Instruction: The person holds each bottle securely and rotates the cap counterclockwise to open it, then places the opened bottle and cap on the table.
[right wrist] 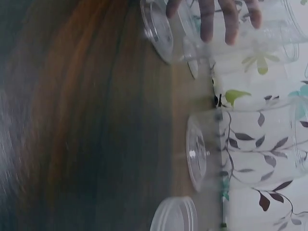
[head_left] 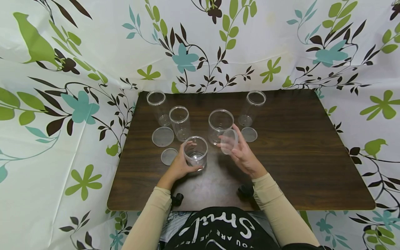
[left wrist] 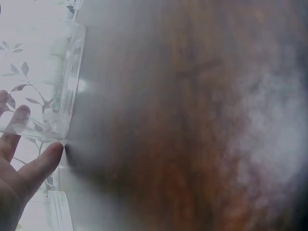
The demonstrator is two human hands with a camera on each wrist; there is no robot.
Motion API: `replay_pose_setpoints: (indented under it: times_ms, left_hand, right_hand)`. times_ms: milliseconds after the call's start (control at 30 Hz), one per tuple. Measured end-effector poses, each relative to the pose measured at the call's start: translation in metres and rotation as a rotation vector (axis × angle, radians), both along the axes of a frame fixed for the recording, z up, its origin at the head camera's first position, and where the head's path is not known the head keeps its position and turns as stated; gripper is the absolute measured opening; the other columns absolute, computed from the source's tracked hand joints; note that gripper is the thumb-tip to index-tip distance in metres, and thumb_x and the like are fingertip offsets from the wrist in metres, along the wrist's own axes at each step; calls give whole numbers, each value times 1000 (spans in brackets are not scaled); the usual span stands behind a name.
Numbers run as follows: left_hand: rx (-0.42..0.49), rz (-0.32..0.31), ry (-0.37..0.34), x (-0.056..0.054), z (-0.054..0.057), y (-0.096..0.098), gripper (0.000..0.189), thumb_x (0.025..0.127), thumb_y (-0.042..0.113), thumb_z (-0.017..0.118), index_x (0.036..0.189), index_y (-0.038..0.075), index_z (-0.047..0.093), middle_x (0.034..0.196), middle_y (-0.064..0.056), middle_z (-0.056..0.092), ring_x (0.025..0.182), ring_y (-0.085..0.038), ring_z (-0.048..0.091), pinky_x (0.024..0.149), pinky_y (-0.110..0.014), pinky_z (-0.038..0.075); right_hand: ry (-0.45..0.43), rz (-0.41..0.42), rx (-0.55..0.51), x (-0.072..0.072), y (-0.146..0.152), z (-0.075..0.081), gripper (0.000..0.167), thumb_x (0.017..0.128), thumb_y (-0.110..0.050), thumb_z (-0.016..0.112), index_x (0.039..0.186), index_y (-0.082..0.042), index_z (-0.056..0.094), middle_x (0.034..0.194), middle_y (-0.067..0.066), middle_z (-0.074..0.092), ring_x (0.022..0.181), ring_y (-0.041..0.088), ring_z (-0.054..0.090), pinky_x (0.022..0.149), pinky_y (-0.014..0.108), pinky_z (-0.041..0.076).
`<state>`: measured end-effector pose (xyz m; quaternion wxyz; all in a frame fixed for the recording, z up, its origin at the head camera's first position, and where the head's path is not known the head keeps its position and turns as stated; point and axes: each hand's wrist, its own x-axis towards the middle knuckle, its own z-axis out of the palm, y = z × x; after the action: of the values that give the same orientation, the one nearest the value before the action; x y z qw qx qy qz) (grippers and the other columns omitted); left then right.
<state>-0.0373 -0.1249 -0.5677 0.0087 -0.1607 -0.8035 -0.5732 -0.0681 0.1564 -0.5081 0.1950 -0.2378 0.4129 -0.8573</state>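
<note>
In the head view my left hand (head_left: pixel 181 163) grips a short, wide clear plastic jar (head_left: pixel 202 156) near the middle of the table, fingers round its far left side and thumb across the front. The mouth of this jar faces up, and no lid sits on it. My right hand (head_left: pixel 245 158) holds a round clear lid (head_left: pixel 229 141) on edge between thumb and fingers, to the right of that jar. Just behind the lid stands another wide clear jar (head_left: pixel 220 119), open at the top. The right wrist view shows the fingers (right wrist: pixel 230 24) overlapping a clear jar.
Two taller clear jars (head_left: pixel 156 100) (head_left: pixel 180 119) stand at the left, another (head_left: pixel 252 104) at the back right. Flat on the table (head_left: pixel 306 156) lie a large lid (head_left: pixel 163 136) and a smaller lid (head_left: pixel 169 156) at left, and one lid (head_left: pixel 249 134) at right. Patterned cloth (head_left: pixel 268 45) hangs behind.
</note>
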Motion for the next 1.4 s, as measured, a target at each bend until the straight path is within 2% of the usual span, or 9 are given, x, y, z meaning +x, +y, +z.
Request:
replay_pose_setpoints:
  times_ms: [200,333,500,633,767,933,1167,1267,1400]
  left_hand:
    - [-15,15,-7,0,0,-1,105,68,17,97,148,9,30,146,-12,52,139,-28,45,115,-52,32]
    - [-68,29,-17,1,2,0,105,68,20,97,148,10,29,146,-9,52,139,-25,45,114,-50,33]
    - [-112,46,-7,2,3,0,106,67,23,97,148,11,29,145,-5,53,138,-23,46,113,-50,35]
    - [-121,56,0,2,2,0,105,67,23,97,147,10,31,144,-3,53,137,-23,46,113,-50,35]
    - [-126,57,2,2,1,0,104,67,23,97,146,8,32,144,-3,53,136,-24,47,112,-50,36]
    - [-137,63,-4,3,0,0,103,67,23,97,145,9,33,144,-2,54,135,-23,48,111,-50,37]
    - [-157,69,-22,3,0,-1,101,67,26,97,145,11,34,143,-2,54,134,-21,48,111,-48,37]
    - [-163,74,-43,4,0,-1,100,67,28,97,144,16,34,142,2,54,134,-18,48,112,-44,37]
    - [-174,87,-45,4,0,0,99,66,27,98,143,18,35,141,4,54,132,-19,49,111,-44,38]
  right_hand:
    - [49,-72,-4,-4,11,2,77,96,-2,68,155,-22,21,151,26,27,133,37,53,78,18,51]
    - [75,-171,16,-8,23,3,71,96,7,62,148,-18,20,146,23,27,135,36,50,88,22,52]
    - [-22,-433,76,-12,41,10,60,92,16,54,128,-17,21,141,15,41,122,24,53,93,24,50]
    - [-151,-659,254,-20,55,13,53,93,12,56,110,-17,16,147,10,38,128,23,48,92,19,46]
    - [-285,-783,590,-27,71,10,54,95,-5,68,107,-19,17,155,14,32,136,27,40,101,21,38]
    - [-301,-765,1097,-26,89,4,61,91,-33,75,118,-9,26,148,26,29,134,37,32,106,43,34]
    - [-99,-647,1660,-22,105,-8,81,90,-52,70,125,14,40,126,35,42,122,53,35,91,69,40]
    - [-32,-590,1783,-21,109,-15,83,89,-49,73,125,19,41,123,37,45,117,56,38,86,73,40]
    - [6,-548,1817,-19,113,-26,87,87,-40,77,133,19,33,128,42,45,116,58,39,87,72,38]
